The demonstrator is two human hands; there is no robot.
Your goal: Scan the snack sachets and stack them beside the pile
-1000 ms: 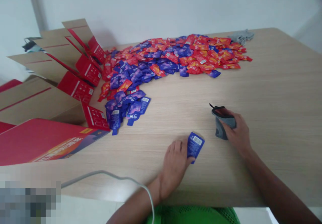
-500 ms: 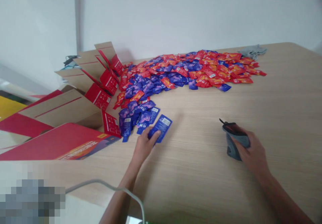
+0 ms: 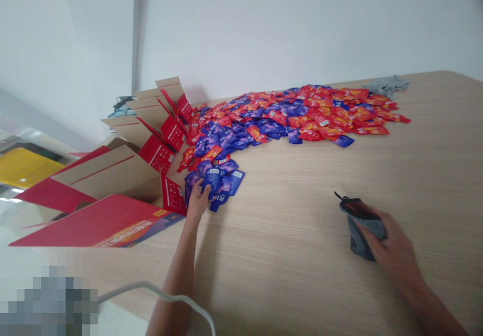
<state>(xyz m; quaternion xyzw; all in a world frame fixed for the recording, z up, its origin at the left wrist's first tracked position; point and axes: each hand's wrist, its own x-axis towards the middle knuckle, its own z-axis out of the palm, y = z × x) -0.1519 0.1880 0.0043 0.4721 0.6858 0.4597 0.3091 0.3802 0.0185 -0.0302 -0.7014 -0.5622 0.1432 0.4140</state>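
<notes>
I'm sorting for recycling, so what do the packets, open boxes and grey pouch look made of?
The packets: probably thin plastic or foil film, perhaps slightly glossy, judging by bent, crumpled faces. The open boxes: likely cardboard, stiff flaps, matte brown inside, smooth printed red outside. The grey pouch: seemingly soft, matte fabric, creased in the right hand.

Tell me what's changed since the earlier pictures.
The left hand has carried the blue packet leftward and forward to the small blue heap beside the nearest red box, thumb still on it. The right hand still grips the gray pouch; the mixed pile looks unchanged.
</notes>
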